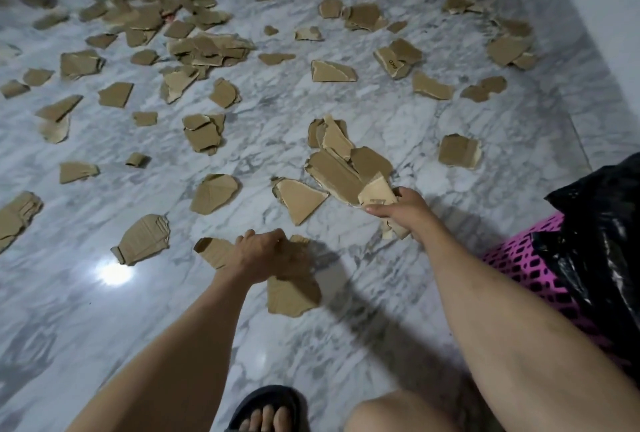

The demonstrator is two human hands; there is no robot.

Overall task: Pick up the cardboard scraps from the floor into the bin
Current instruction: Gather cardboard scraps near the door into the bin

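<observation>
Far left and across the white-grey marbled floor (346,112) I count several dozen torn brown cardboard scraps (214,194), too many and too overlapped for an exact number. My left hand (263,251) reaches down among three scraps at my feet; its fingers curl onto the large brown piece (292,293) beneath it, though I cannot tell if the grip has closed. That piece runs lengthways toward me and is nearest the left hand. My right hand (401,211) clutches a bundle of about five scraps (346,168), fanned up and leftward. One bin stands at the far right: a pink perforated plastic basket (526,268) lined with a black bag (602,223), just beside my right arm, so I judge the bundle goes there next.
</observation>
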